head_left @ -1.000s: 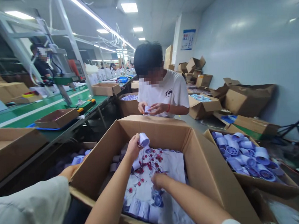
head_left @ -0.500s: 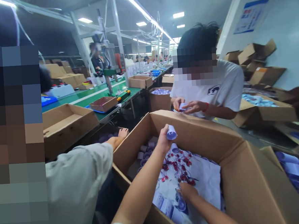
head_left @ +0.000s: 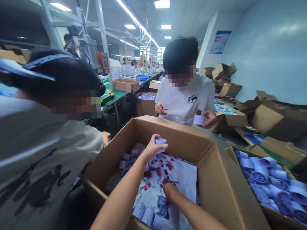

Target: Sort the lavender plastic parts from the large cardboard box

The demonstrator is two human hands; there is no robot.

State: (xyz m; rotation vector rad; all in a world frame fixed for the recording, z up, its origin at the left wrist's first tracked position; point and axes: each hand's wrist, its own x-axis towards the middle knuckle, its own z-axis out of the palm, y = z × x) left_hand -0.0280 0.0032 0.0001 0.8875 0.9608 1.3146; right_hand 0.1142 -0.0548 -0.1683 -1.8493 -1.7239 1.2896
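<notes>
My left hand (head_left: 151, 148) is closed around a small lilac plastic cup-shaped part (head_left: 161, 141), held up above the large cardboard box (head_left: 222, 180) with its rim facing upward. Lower in the box, my right hand (head_left: 171, 192) reaches down with its fingers drawn together beside a pile of small red parts with thin wires (head_left: 156, 168). What its fingertips hold, if anything, is hidden. The red parts lie on a white sheet (head_left: 185, 177). More lilac cups (head_left: 148, 217) lie along the near side of the box, and others are at its far left.
A co-worker in a white shirt (head_left: 185, 97) stands across the box holding a lilac part (head_left: 199, 120). Another person (head_left: 33, 143) leans in closely at left. On the right is a carton of lilac parts (head_left: 274, 180). A green conveyor table (head_left: 118, 96) runs behind.
The view has swung right. The cup in my left hand has tipped from facing forward to rim up. The person at left has leaned in, and the co-worker opposite has parted their hands.
</notes>
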